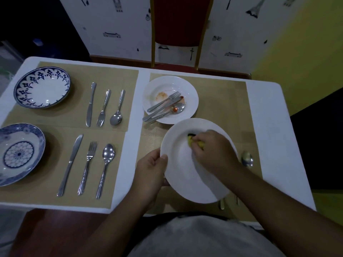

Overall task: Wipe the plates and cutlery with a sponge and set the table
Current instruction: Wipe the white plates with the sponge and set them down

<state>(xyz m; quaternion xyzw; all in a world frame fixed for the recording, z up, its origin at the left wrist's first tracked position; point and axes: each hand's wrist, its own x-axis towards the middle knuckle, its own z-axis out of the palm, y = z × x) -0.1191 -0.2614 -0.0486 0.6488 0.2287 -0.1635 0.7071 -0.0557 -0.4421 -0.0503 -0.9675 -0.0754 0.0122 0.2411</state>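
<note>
- Our left hand [152, 169] is clamped on the left rim of a plain white plate [183, 173], thumb on top, fingers under, holding it tilted above the mat.
- Right hand [211, 147] is curled tight around a yellow sponge [194, 142] w/ a dark scrub side, pressing it on the plate's inner face near the upper middle.
- Plate looks clean where we can see it, no stains showing.
- Just behind it sits the dirty white plate [189, 89] w/ an orange smear, and a fork [165, 102], knife [163, 108] & spoon [172, 110] piled across it, handles poking off the near-left edge. Small orange-red bit in the spoon bowl.
- Both plates are over the right-hand tan placemat [222, 101] on the white table [269, 117].
- Right of the held plate a loose spoon [246, 159] lies on the mat, mostly hidden; a couple more handle ends peek out below the plate, can't tell what they are.
- Left side is set already: far blue-patterned plate [41, 87] w/ knife [91, 104], fork [104, 108], spoon [117, 108] lined up beside it.
- Near setting same deal: blue floral plate [18, 153] partly cut off by the frame edge, then knife [70, 164], fork [88, 166], spoon [105, 169] in a row.
- Red chair [178, 21] stands across the table from us.
</note>
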